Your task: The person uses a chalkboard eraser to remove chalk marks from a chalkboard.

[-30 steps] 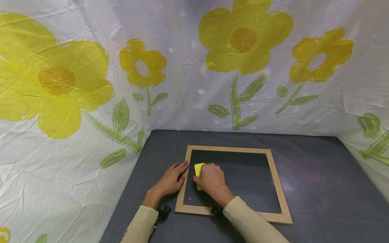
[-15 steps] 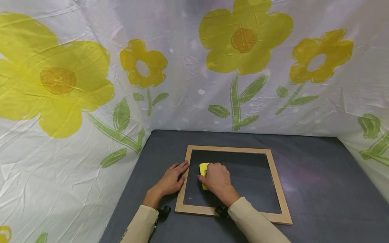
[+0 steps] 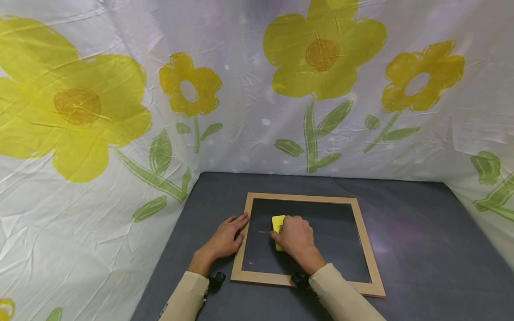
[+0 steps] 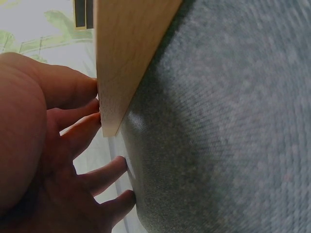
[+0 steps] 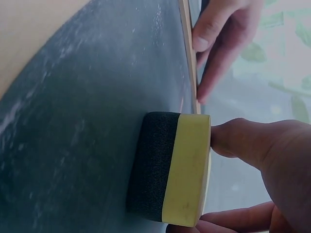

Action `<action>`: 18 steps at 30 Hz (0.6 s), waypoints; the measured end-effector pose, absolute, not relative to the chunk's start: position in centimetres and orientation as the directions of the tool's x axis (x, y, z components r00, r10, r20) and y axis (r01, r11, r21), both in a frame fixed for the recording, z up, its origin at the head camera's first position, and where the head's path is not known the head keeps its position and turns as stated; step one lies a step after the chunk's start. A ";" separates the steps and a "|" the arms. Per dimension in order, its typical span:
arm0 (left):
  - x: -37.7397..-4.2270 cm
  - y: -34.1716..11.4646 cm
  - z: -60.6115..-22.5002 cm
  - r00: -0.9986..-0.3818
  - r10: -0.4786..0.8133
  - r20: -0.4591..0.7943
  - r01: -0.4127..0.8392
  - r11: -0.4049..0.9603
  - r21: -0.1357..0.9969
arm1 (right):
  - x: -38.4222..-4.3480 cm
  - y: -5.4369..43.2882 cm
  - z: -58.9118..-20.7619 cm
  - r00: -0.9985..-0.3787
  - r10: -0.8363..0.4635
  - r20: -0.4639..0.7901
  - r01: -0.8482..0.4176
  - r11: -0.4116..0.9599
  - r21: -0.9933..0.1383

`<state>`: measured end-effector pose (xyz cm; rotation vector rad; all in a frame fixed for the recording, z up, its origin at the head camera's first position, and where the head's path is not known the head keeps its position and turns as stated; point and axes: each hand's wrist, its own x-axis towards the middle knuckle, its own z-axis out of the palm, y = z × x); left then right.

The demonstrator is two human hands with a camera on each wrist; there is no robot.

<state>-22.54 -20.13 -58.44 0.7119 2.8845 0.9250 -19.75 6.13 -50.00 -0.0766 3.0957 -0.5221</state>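
A small chalkboard (image 3: 329, 249) with a light wooden frame (image 3: 301, 197) lies on the dark cloth. My right hand (image 3: 296, 237) grips a yellow board eraser (image 5: 187, 170) between thumb and fingers. Its black foam face is against the board, left of the middle. To the eraser's left shows a thin pinkish streak (image 3: 264, 232), and a short pink mark (image 3: 250, 263) sits near the lower left corner. My left hand (image 3: 222, 238) touches the frame's left side, fingers mostly straight. In the left wrist view its thumb (image 4: 73, 87) meets the wooden edge, with two lower fingertips on the cloth.
Dark grey cloth (image 3: 421, 249) covers the table around the board. Behind and at the sides hangs a white sheet (image 3: 245, 125) printed with yellow flowers. Dark wrist devices sit at both cuffs, the right one (image 3: 299, 281) overlapping the frame's front side.
My right hand has slid the eraser to the right across the board, and the pinkish streak has come into view on its left. My left hand and the board have stayed in place.
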 end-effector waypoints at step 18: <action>-22.2 -20.0 -58.0 -0.892 0.436 0.120 0.423 0.711 0.562 | -19.6 9.4 -50.0 -1.000 0.022 -0.015 0.025 0.937 -0.349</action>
